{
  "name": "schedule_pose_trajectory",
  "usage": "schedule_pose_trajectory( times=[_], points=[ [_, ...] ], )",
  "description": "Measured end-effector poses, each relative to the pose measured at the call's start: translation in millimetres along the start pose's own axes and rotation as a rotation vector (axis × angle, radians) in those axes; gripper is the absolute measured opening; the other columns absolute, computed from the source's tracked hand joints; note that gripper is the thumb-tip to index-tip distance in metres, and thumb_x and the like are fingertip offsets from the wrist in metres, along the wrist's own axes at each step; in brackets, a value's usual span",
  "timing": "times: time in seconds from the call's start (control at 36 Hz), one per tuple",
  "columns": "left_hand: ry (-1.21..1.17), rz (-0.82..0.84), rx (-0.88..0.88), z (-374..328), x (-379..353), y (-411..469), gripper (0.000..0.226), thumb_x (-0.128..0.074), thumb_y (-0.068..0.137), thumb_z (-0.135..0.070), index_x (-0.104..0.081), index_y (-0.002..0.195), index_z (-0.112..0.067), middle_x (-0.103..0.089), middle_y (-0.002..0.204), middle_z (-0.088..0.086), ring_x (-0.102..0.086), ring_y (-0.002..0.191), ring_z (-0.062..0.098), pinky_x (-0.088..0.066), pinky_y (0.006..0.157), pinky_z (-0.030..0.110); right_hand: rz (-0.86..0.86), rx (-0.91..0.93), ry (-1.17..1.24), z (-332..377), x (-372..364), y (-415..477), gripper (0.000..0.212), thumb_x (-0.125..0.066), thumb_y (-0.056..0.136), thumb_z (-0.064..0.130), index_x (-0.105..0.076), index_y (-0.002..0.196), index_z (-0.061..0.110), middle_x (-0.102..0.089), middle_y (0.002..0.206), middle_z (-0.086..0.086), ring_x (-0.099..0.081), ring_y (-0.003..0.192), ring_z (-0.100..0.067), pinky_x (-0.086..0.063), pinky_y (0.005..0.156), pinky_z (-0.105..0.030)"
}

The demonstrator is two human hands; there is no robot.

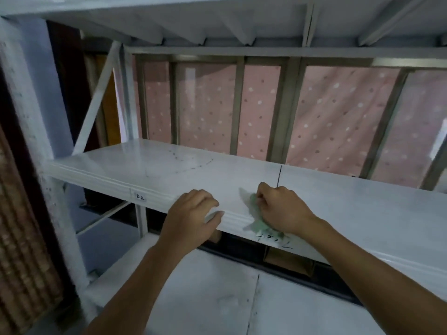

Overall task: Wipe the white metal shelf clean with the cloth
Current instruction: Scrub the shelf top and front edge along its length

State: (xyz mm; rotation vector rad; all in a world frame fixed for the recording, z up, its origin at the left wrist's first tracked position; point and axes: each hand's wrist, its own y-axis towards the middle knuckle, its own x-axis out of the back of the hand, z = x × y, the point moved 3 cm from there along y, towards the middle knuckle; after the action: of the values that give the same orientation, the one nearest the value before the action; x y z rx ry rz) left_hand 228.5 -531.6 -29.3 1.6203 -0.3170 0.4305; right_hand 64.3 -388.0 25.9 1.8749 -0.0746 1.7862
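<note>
The white metal shelf [150, 170] runs across the middle of the view, with dark specks and a thin black seam line on its top. My right hand [280, 209] is closed around a pale green and white cloth [252, 209], pressing it on the shelf's front edge just left of the seam. My left hand [193, 213] rests beside it, fingers curled over the front lip of the same shelf, thumb under the edge. Handwritten marks show on the lip below the cloth.
A lower white shelf [193, 298] lies under my arms, and another shelf's underside [217, 20] hangs overhead. A white upright post [31, 131] and diagonal brace [96, 102] stand at the left. Behind the shelf is a window frame with a pink dotted curtain [338, 117].
</note>
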Motion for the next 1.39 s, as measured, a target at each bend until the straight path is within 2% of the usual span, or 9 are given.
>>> schedule_pose_trajectory(
  times=[0.19,0.47,0.58,0.89,1.06,1.14,1.19,1.28,1.39],
  points=[
    [-0.027,0.013,-0.057,69.2,27.7,-10.9,0.009,-0.073,0.085,-0.019,-0.074,0.086,-0.011,-0.069,0.088,-0.001,-0.065,0.081,0.019,-0.053,0.072,0.031,0.011,-0.345,-0.135,30.8,-5.3,8.5,0.007,-0.038,0.098,0.019,-0.038,0.097,0.012,-0.049,0.077,-0.008,-0.047,0.068,-0.031,-0.038,0.06,-0.035],
    [-0.027,-0.069,0.006,157.7,57.4,-30.7,0.01,-0.071,0.089,-0.017,-0.073,0.084,-0.008,-0.07,0.087,0.003,-0.066,0.08,0.023,-0.057,0.072,0.038,-0.029,-0.599,-0.184,53.2,-15.1,24.3,0.009,-0.036,0.097,0.02,-0.037,0.094,0.012,-0.051,0.08,-0.008,-0.048,0.073,-0.03,-0.038,0.063,-0.036],
    [-0.022,-0.098,-0.025,180.0,57.0,-26.9,0.017,-0.077,0.085,-0.024,-0.074,0.082,-0.008,-0.071,0.086,0.003,-0.065,0.078,0.022,-0.057,0.071,0.035,-0.04,-0.617,-0.195,60.3,-22.9,37.8,0.006,-0.036,0.095,0.017,-0.039,0.092,0.012,-0.043,0.069,-0.003,-0.05,0.072,-0.03,-0.038,0.061,-0.035],
    [-0.146,-0.11,-0.159,197.4,49.3,-18.0,0.024,-0.083,0.082,-0.025,-0.073,0.071,-0.006,-0.065,0.068,0.001,-0.058,0.062,0.02,-0.05,0.06,0.028,-0.066,-0.531,-0.153,107.2,-42.0,86.9,0.003,-0.038,0.095,0.014,-0.037,0.093,0.013,-0.041,0.066,-0.002,-0.04,0.059,-0.022,-0.03,0.054,-0.033],
    [-0.16,-0.082,-0.219,202.1,44.5,-11.4,0.029,-0.08,0.084,-0.023,-0.067,0.064,-0.006,-0.06,0.064,0.001,-0.051,0.059,0.02,-0.044,0.06,0.026,-0.033,-0.376,-0.09,147.3,-54.9,118.0,0.006,-0.041,0.095,0.015,-0.035,0.093,0.015,-0.042,0.065,0.0,-0.038,0.054,-0.018,-0.024,0.047,-0.03],
    [-0.18,-0.05,-0.261,204.8,43.8,-5.1,0.036,-0.079,0.085,-0.026,-0.061,0.06,-0.008,-0.056,0.062,0.0,-0.047,0.057,0.02,-0.04,0.058,0.026,-0.037,-0.338,-0.058,152.8,-56.9,121.5,0.006,-0.041,0.097,0.02,-0.038,0.094,0.015,-0.046,0.067,0.0,-0.046,0.057,-0.02,-0.032,0.05,-0.032],
    [-0.201,-0.026,-0.277,206.7,43.2,-0.3,0.043,-0.077,0.087,-0.03,-0.056,0.056,-0.01,-0.052,0.059,-0.001,-0.044,0.056,0.018,-0.036,0.058,0.024,-0.026,-0.371,-0.067,148.1,-55.5,120.0,0.007,-0.041,0.098,0.022,-0.038,0.095,0.016,-0.047,0.069,-0.001,-0.051,0.064,-0.024,-0.038,0.056,-0.034],
    [-0.257,-0.015,-0.274,207.6,42.0,6.0,0.051,-0.077,0.089,-0.034,-0.05,0.053,-0.009,-0.047,0.055,0.0,-0.039,0.053,0.018,-0.032,0.056,0.023,0.04,-0.495,-0.153,131.0,-50.1,115.9,0.009,-0.041,0.096,0.021,-0.034,0.098,0.016,-0.043,0.071,-0.001,-0.049,0.07,-0.026,-0.037,0.062,-0.036],
    [-0.306,-0.014,-0.291,207.3,40.0,12.8,0.055,-0.076,0.09,-0.034,-0.047,0.051,-0.009,-0.045,0.052,0.0,-0.039,0.05,0.021,-0.035,0.049,0.03,0.085,-0.679,-0.221,88.5,-46.4,116.3,0.02,-0.043,0.094,0.02,-0.037,0.11,0.01,-0.048,0.081,-0.007,-0.05,0.078,-0.03,-0.04,0.066,-0.038]
  ],
)
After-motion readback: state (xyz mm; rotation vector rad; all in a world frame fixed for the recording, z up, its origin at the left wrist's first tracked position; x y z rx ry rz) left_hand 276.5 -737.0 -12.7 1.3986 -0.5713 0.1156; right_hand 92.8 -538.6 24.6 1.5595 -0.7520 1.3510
